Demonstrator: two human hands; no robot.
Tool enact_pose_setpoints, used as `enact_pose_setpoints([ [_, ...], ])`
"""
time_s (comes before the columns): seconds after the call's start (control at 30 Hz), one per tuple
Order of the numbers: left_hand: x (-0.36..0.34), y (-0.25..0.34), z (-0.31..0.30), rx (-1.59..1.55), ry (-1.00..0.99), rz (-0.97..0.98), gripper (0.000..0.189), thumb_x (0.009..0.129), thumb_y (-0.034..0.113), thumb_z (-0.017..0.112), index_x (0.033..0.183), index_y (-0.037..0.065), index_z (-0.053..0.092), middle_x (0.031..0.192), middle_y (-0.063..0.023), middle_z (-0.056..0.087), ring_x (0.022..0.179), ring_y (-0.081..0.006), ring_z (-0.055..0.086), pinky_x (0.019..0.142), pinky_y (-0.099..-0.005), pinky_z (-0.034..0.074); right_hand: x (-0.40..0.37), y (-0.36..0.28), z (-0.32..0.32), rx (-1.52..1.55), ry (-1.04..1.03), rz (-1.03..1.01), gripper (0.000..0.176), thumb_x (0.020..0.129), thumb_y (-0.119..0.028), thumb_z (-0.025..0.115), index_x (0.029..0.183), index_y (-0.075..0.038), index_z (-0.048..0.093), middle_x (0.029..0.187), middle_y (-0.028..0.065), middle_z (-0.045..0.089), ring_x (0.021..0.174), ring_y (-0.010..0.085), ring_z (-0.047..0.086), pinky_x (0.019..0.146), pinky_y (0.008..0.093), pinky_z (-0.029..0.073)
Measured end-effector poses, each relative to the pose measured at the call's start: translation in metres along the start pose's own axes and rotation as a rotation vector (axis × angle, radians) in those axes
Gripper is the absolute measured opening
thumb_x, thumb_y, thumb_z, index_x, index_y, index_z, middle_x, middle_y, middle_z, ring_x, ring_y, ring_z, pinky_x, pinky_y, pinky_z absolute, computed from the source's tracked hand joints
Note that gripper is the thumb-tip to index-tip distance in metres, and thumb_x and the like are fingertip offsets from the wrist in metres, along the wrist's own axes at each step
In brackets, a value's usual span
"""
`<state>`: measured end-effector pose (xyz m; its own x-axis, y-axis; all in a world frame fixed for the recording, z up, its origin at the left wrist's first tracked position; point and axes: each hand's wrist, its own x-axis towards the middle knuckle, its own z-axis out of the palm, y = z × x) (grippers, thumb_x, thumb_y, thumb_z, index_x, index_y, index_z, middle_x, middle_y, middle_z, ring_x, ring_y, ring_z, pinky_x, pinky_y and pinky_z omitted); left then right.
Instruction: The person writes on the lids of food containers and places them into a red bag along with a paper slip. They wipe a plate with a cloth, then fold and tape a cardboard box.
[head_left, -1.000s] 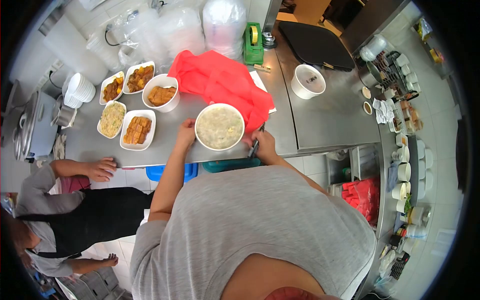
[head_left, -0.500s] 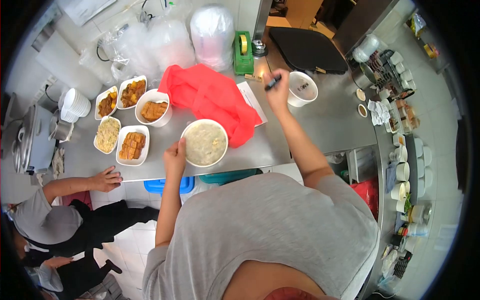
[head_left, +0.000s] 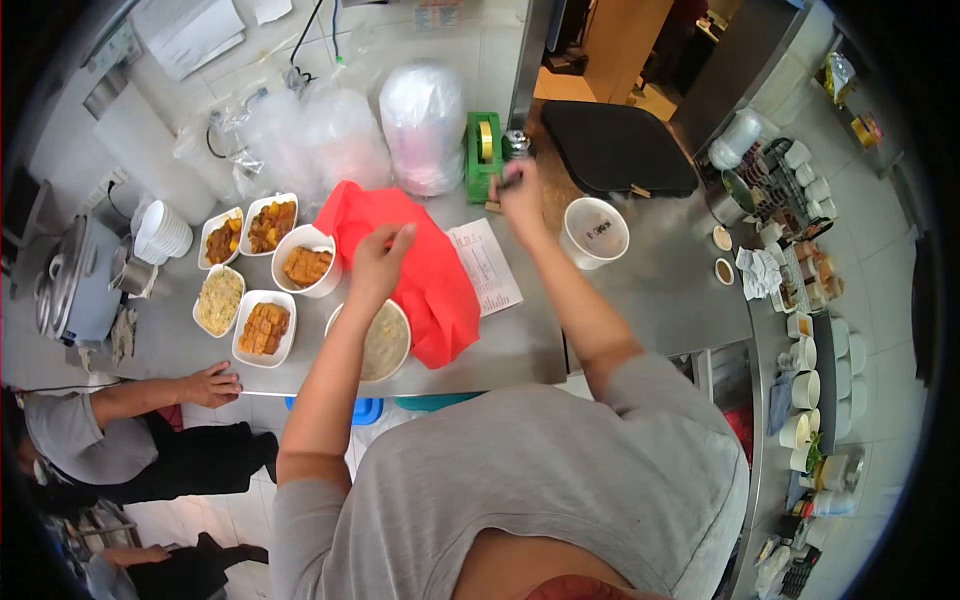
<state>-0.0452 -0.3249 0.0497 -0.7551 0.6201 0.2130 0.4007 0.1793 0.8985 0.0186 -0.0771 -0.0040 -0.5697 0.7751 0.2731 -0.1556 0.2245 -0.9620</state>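
Observation:
My left hand point(head_left: 378, 262) is over the red bag point(head_left: 435, 290), its fingers closed and seemingly gripping the cloth-like material. Below that forearm, a round white bowl of pale porridge-like food point(head_left: 385, 345) is partly hidden. My right hand point(head_left: 522, 200) holds a black marker pen point(head_left: 508, 183) beside the green tape dispenser point(head_left: 482, 150). A printed receipt point(head_left: 488, 270) lies flat between the bag and my right forearm. To the right of that forearm stands a white tub point(head_left: 596, 235) with dark handwriting on its translucent lid.
Food trays point(head_left: 265, 330) and a bowl of fried pieces point(head_left: 306, 268) stand at left. Plastic-wrapped stacks point(head_left: 420, 130) line the wall. A black tray point(head_left: 615, 150) lies at the back right. A co-worker's hand point(head_left: 212, 385) rests on the counter's front edge.
My left hand has let go of the porridge bowl and moved up to the red bag. The bag has shifted left, uncovering more receipt. My right hand has moved left, away from the tub, with the marker.

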Motion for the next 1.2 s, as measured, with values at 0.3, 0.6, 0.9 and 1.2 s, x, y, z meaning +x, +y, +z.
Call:
enact_pose_setpoints([
  [0.3,0.135,-0.064,0.163,-0.904,-0.146,-0.731,0.016,0.084,0.024,0.058,0.092,0.011,0.058,0.075,-0.0006,0.057,0.048,-0.0071,0.038,0.043,-0.0233,0.031,-0.179,-0.031,-0.039,0.057,-0.086,0.011,0.026,0.075,-0.001,0.066,0.085,-0.006,0.042,0.065,0.0014,0.045,0.053,0.0089,0.042,0.048,0.0257,0.035],
  [0.6,0.15,-0.087,0.192,-0.866,-0.051,-0.64,0.003,0.079,0.009,0.056,0.078,0.011,0.057,0.063,0.0009,0.051,0.046,-0.0072,0.037,0.042,-0.0239,0.028,-0.175,-0.023,-0.049,-0.185,-0.185,-0.028,0.023,0.076,0.002,0.063,0.083,-0.006,0.043,0.067,0.001,0.043,0.06,0.0092,0.046,0.053,0.0246,0.038],
  [0.9,0.143,-0.018,0.089,-0.71,-0.155,-0.417,0.009,0.078,0.01,0.062,0.085,0.004,0.059,0.062,0.0014,0.048,0.048,-0.0072,0.038,0.043,-0.0228,0.031,-0.189,-0.08,-0.062,0.122,-0.204,-0.004,0.026,0.077,0.005,0.064,0.088,-0.007,0.043,0.071,0.0002,0.047,0.065,0.0084,0.053,0.059,0.0231,0.044],
  [1.2,0.018,-0.028,-0.092,-0.705,0.159,-0.124,0.01,0.081,0.01,0.065,0.087,0.004,0.059,0.066,0.0043,0.048,0.053,-0.0032,0.038,0.046,-0.0179,0.029,-0.256,-0.1,0.012,0.235,-0.55,0.19,0.025,0.078,0.001,0.066,0.085,-0.006,0.043,0.072,0.0001,0.048,0.064,0.0061,0.054,0.057,0.0224,0.045],
])
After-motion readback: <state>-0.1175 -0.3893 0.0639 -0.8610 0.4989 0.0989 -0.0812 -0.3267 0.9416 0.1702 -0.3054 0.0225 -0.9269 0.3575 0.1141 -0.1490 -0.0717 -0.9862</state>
